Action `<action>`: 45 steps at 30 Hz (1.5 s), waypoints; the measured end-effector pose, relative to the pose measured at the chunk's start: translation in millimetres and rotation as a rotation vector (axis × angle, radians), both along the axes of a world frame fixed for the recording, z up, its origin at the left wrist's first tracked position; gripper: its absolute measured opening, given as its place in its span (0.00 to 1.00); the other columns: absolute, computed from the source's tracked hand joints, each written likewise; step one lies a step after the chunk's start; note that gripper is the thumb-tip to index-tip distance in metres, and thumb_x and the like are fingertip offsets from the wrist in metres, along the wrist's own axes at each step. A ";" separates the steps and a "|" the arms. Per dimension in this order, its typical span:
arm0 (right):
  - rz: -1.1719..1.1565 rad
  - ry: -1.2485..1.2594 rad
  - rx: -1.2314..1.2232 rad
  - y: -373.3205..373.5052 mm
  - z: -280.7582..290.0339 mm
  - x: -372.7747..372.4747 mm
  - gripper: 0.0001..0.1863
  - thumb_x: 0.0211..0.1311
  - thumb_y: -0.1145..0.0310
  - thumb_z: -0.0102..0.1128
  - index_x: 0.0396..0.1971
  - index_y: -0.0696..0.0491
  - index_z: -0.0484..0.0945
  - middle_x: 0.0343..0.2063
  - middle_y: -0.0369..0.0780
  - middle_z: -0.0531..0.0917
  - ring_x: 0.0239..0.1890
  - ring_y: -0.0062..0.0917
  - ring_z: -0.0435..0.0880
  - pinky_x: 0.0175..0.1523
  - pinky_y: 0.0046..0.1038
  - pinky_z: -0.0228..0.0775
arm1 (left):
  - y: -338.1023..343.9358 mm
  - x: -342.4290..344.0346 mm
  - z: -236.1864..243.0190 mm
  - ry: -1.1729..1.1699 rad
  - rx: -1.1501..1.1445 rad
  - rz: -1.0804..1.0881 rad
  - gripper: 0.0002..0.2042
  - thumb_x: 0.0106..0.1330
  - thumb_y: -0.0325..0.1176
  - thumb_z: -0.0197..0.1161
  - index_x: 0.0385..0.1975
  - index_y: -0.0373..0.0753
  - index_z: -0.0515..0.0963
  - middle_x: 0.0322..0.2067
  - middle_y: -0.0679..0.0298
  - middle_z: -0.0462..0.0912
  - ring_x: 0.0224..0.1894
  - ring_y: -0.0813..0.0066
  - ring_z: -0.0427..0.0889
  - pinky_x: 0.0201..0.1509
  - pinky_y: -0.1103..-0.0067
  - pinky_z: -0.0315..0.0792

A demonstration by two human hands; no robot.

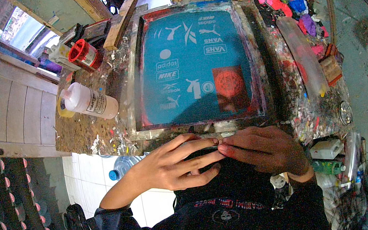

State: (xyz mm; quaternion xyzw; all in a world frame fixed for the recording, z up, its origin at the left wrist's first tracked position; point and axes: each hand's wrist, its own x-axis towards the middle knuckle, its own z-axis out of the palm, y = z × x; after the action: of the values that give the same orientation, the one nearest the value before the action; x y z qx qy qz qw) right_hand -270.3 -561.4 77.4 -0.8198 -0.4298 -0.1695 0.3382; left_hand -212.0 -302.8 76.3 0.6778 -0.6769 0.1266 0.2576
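Observation:
My left hand (176,163) and my right hand (265,151) meet in front of my body, at the near edge of a silk-screen frame (190,127). The fingers of both are bent inward and their tips pinch together. Whatever they hold is small and mostly hidden; only a pale greyish bit shows near the right fingertips. The frame lies flat, with teal mesh (191,101) carrying several pale logo stencils. At the mesh's near right corner is a red square patch (225,100) with a round emblem, partly in shadow.
The worktable (123,89) is crusted with paint. On its left stand a white plastic bottle (93,101), a red tub (84,55) and a wooden bar (121,22). Right are a long translucent strip (298,53) and colourful rags (280,2). A water bottle (124,166) is below the left edge.

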 end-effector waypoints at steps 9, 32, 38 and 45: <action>-0.042 -0.067 -0.072 -8.3 6.0 -7.0 0.23 0.44 0.73 0.63 0.46 0.56 0.81 0.44 0.41 0.83 0.42 0.34 0.85 0.41 0.30 0.80 | 1.7 1.5 -7.6 0.119 -0.031 -0.045 0.09 0.47 0.30 0.67 0.30 0.40 0.79 0.55 0.62 0.79 0.53 0.59 0.79 0.50 0.65 0.76; 0.007 -0.163 -0.187 0.6 -0.7 1.8 0.23 0.50 0.72 0.59 0.49 0.60 0.79 0.48 0.42 0.79 0.47 0.31 0.82 0.47 0.29 0.81 | 3.7 7.4 -11.9 0.287 -0.044 -0.139 0.06 0.52 0.28 0.67 0.30 0.38 0.80 0.61 0.49 0.73 0.47 0.56 0.80 0.43 0.65 0.75; -0.007 -0.248 -0.360 -8.5 0.0 0.1 0.22 0.51 0.71 0.61 0.49 0.58 0.79 0.47 0.41 0.79 0.47 0.32 0.82 0.48 0.29 0.81 | 3.3 8.0 -12.2 0.290 -0.017 -0.117 0.08 0.51 0.28 0.67 0.30 0.38 0.80 0.61 0.47 0.72 0.44 0.57 0.80 0.40 0.68 0.74; 0.005 -0.126 -0.176 -3.2 7.6 5.3 0.22 0.53 0.70 0.61 0.49 0.60 0.78 0.46 0.40 0.79 0.48 0.33 0.81 0.49 0.30 0.79 | 3.2 10.4 -10.2 0.335 -0.008 -0.108 0.08 0.47 0.27 0.66 0.29 0.38 0.81 0.63 0.46 0.69 0.45 0.54 0.79 0.42 0.65 0.74</action>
State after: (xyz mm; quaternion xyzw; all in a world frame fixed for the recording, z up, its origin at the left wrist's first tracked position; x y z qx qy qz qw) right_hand -265.0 -564.6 84.9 -0.8330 -0.4657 -0.1815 0.2374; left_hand -201.6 -299.5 66.0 0.6511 -0.6594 0.0003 0.3758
